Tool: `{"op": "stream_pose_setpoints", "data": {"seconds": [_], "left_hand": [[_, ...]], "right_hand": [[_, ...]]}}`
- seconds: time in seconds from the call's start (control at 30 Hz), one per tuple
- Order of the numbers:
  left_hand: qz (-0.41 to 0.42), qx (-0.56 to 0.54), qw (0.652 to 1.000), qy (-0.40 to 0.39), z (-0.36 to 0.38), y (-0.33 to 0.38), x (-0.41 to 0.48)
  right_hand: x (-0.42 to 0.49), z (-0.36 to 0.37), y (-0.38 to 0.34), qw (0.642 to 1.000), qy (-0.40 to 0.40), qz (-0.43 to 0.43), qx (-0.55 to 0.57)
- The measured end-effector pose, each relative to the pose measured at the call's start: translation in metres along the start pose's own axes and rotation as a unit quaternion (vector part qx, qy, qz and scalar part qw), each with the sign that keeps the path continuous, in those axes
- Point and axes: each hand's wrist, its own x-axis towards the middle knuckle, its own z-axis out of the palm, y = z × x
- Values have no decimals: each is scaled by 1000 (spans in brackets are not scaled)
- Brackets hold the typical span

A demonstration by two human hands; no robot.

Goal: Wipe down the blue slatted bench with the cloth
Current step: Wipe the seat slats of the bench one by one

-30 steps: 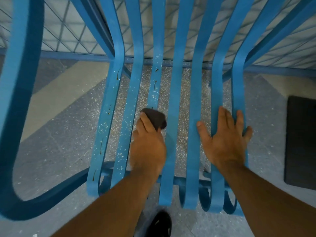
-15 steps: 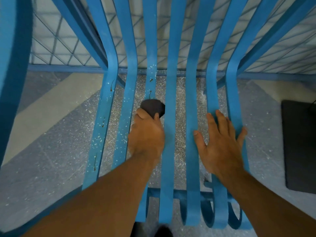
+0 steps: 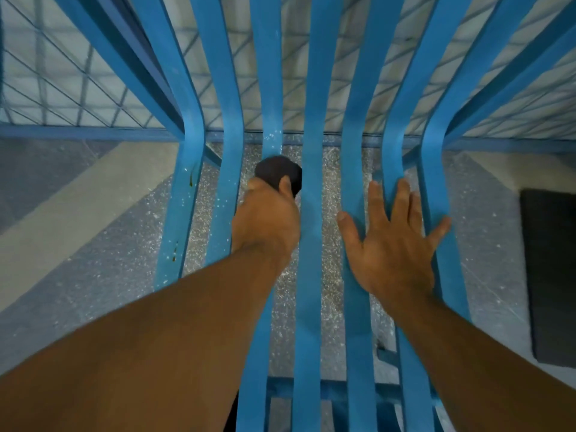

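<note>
The blue slatted bench (image 3: 311,260) fills the view, its slats running away from me and curving up into the backrest. My left hand (image 3: 266,222) grips a dark bunched cloth (image 3: 277,173) and presses it on the third slat from the left, close to where the seat bends upward. White specks and a few brown drips mark the left slats. My right hand (image 3: 392,241) lies flat with spread fingers across the right-hand slats.
Speckled grey floor shows between the slats, with a pale stripe (image 3: 62,213) at left. A dark mat (image 3: 551,275) lies on the floor at right. A blue mesh fence (image 3: 78,98) stands behind the backrest.
My left hand has slid the cloth away from me along the slat toward the backrest. The view has moved forward with it; my right hand stays flat on the right slats.
</note>
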Motion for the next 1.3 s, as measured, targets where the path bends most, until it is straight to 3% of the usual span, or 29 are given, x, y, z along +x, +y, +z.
{"op": "stream_pose_setpoints", "data": {"seconds": [0.23, 0.53, 0.77, 1.07, 1.3], "left_hand": [[100, 58, 993, 17, 2, 0, 0], [-5, 7, 1000, -10, -1, 3, 7], [55, 30, 998, 11, -4, -2, -15], [6, 27, 999, -16, -14, -61, -115], [20, 6, 1000, -15, -5, -32, -51]], "right_hand": [[1, -3, -2, 1000, -19, 10, -11], [1, -7, -4, 999, -36, 14, -20], [2, -8, -4, 999, -38, 18, -21], [1, -9, -3, 999, -41, 11, -24], [2, -7, -3, 999, -37, 8, -15]]}}
